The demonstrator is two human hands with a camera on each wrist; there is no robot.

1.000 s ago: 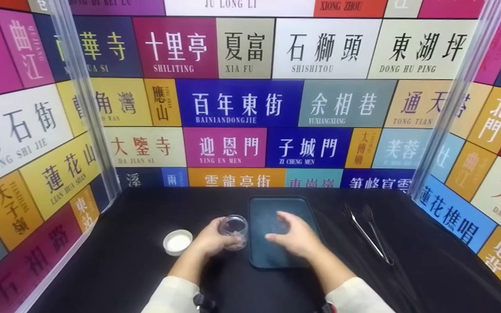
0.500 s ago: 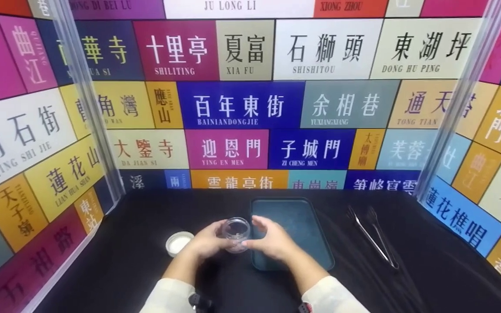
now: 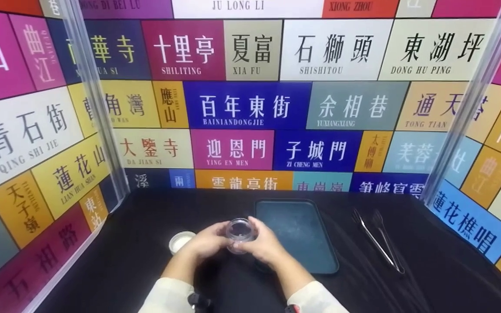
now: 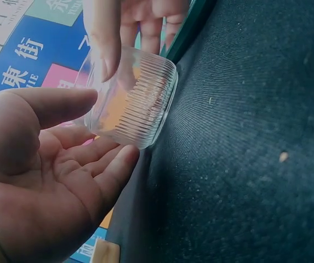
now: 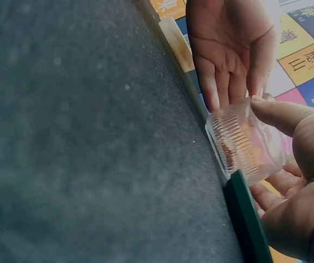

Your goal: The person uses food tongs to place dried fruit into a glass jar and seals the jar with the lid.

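A clear, ribbed plastic jar [image 3: 239, 232] without a lid stands on the black cloth between both hands. My left hand [image 3: 209, 241] holds it from the left, thumb on the near side and fingers around the side. From the right, my right hand [image 3: 264, 243] grips the same jar, its thumb across the front. In the left wrist view the jar [image 4: 140, 101] has its ribbed lower wall close to the cloth, seemingly touching it. A round whitish lid [image 3: 181, 241] lies left of the jar, partly hidden by my left hand.
A dark green tray [image 3: 302, 234] lies just right of the jar, partly behind my right hand. Metal tongs [image 3: 379, 243] rest farther right on the black cloth [image 3: 146, 278]. Panels of coloured signs [image 3: 246, 104] enclose the back and sides.
My right hand has moved left from over the tray to the jar and now holds it along with the left hand. The jar has hardly moved; the view has shifted slightly.
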